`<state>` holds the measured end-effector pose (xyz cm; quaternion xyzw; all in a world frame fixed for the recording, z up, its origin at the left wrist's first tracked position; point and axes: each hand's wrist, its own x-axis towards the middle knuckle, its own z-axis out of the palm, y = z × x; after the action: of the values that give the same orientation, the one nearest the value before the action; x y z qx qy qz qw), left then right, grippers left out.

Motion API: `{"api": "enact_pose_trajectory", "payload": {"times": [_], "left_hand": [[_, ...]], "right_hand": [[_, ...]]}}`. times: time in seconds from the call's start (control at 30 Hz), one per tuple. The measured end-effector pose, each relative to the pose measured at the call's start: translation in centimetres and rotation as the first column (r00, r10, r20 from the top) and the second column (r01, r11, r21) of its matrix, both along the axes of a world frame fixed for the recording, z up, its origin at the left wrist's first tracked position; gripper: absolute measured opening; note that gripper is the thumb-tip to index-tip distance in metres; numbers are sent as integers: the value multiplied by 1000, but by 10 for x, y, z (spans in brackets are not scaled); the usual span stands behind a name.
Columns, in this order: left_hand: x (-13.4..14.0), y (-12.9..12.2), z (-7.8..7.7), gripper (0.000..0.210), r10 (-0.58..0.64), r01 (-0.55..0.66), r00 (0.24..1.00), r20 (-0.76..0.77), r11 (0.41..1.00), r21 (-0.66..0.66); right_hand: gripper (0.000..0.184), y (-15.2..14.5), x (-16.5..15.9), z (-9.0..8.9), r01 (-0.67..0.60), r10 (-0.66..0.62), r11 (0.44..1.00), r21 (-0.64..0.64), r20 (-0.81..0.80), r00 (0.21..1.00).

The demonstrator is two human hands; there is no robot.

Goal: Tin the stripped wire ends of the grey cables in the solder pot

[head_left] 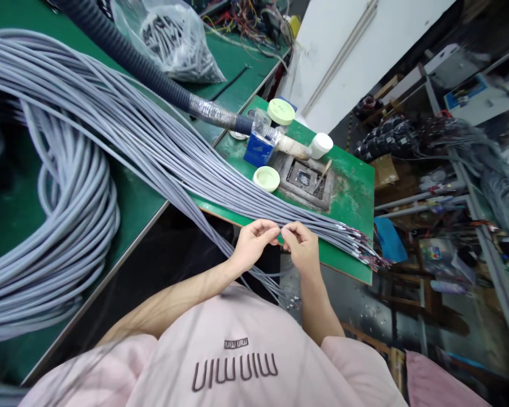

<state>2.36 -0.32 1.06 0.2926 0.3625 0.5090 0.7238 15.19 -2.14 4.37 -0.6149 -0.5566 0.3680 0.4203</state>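
Note:
My left hand (257, 242) and my right hand (300, 244) meet fingertip to fingertip at the front edge of the green board. Both are closed in a pinch. Between them a small dark bit, perhaps a cable's wire end, barely shows; I cannot make it out. Just behind the fingers runs a thick bundle of grey cables (220, 175), its stripped ends (360, 246) with thin dark and red wires lying at the board's right. A second group of grey cables (199, 217) passes under my left wrist and hangs over the edge, ends down by my lap.
On the green board (352, 175) sit a square solder pot (303, 180) with a stick across it, a pale green lid (266, 178), a white cup (321, 145) and a blue box (258, 148) under a ribbed hose (152, 73). Coiled cables (80, 226) lie left.

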Motion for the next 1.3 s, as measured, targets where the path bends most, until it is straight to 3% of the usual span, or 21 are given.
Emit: {"api": "enact_pose_trajectory", "payload": {"times": [0.2, 0.47, 0.6, 0.7, 0.9, 1.0, 1.1, 1.13, 1.23, 1.3], "left_hand": [[-3, 2, -5, 28, -28, 30, 999, -46, 999, 37], [0, 1, -17, 26, -25, 32, 994, -103, 997, 67], [-1, 0, -15, 20, -23, 65, 967, -254, 985, 160], [2, -3, -11, 19, 17, 40, 960, -281, 980, 195], [-2, -5, -12, 18, 69, 22, 944, -324, 963, 270], [-19, 8, -17, 11, 256, 5, 853, -455, 867, 498], [-38, 30, -24, 11, 497, 89, 667, -554, 686, 722], [-43, 37, -26, 16, 557, 115, 595, -580, 655, 747], [-49, 52, -38, 28, 634, 199, 432, -641, 627, 754], [-49, 56, -45, 28, 628, 270, 387, -675, 623, 734]], "right_hand": [[14, 2, -3, 1, -23, 23, 1000, -2, -24, 999], [16, 8, -2, -3, 0, -17, 987, 160, 103, 995], [16, 8, 1, -6, -8, 13, 991, 136, -35, 999], [18, 9, 0, -8, 1, 15, 991, 133, -126, 992], [21, 24, 12, 0, -18, 35, 992, 123, -138, 990], [18, 41, 29, 16, -76, 81, 994, 81, -56, 995], [14, 65, 43, 36, -131, 128, 990, 47, 48, 991], [14, 75, 46, 42, -160, 158, 987, 29, 77, 985], [13, 110, 46, 53, -248, 251, 968, -41, 145, 957], [13, 135, 41, 54, -298, 312, 949, -101, 170, 935]]}}
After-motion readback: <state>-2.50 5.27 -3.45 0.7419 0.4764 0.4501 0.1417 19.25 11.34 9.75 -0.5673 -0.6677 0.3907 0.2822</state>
